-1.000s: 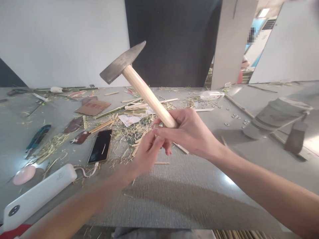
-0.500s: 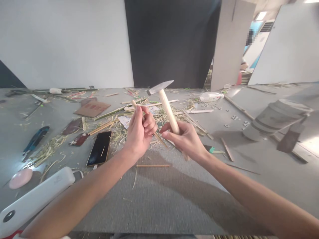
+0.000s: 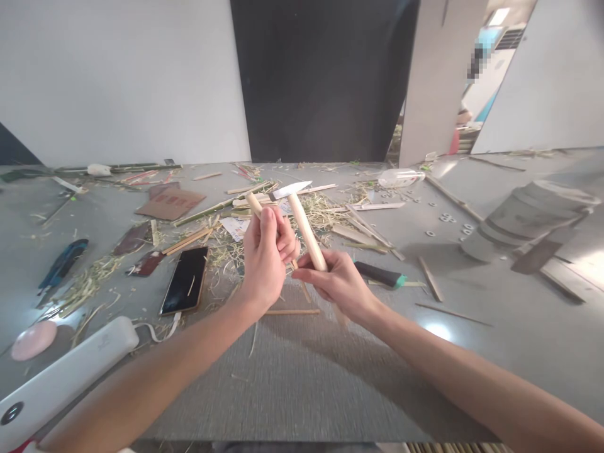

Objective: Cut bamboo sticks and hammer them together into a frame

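My right hand [image 3: 337, 283] is closed round the pale wooden handle of a small hammer [image 3: 307, 231]. Its steel head is raised, with the blunt face close to what my left hand holds. My left hand [image 3: 268, 258] grips a short wooden stick [image 3: 253, 202], whose light end sticks out above the thumb; the rest is hidden by my fingers. A thin strip shows below those fingers, and I cannot tell whether it is the same piece. Under both hands lies a thin brown stick [image 3: 292, 312] on the grey table.
Shavings and bamboo strips [image 3: 321, 214] litter the table's middle. A phone [image 3: 185, 280], a blue cutter [image 3: 63, 267] and a white device [image 3: 70, 374] lie left. To the right are a dark-handled tool [image 3: 377, 274], several small rings [image 3: 446, 218] and a grey bucket-like container [image 3: 528, 217].
The hammer has come down and left, bringing its head near the stick's top. My left hand still grips the stick, with little movement.
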### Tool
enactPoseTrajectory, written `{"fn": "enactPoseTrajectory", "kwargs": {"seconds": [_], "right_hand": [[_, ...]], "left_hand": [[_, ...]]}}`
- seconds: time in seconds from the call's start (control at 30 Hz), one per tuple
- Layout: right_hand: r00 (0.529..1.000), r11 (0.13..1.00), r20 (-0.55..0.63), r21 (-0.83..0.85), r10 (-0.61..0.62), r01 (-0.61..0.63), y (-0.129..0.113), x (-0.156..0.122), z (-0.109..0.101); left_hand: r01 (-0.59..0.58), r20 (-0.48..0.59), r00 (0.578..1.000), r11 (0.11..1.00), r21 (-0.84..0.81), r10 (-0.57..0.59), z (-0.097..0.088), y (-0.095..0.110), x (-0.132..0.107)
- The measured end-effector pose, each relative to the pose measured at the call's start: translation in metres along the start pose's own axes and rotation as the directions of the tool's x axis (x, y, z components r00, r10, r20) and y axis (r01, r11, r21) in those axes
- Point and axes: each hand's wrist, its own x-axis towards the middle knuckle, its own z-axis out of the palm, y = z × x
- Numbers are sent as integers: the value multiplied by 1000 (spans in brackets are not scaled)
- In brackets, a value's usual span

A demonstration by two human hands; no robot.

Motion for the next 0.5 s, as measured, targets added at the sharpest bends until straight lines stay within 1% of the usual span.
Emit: {"fn": "enactPoseTrajectory", "kwargs": {"seconds": [0.13,0.23,0.4,0.5], "right_hand": [[999,1000,32,0,-29,29,4,-1,0],[998,999,34,4,-48,48,8,0,-1],[998,999,35,8,-53,53,17,1,0],[998,999,43,7,-43,43,19,0,1]], "left_hand": [[11,-1,1000,999,43,-11,0,-2,-3],[20,14,1000,999,43,-20,0,-4,-5],[-38,90,995,998,58,33,-4,-15,-10],[-61,103,993,992,112,50,-9,-22,-13]]}}
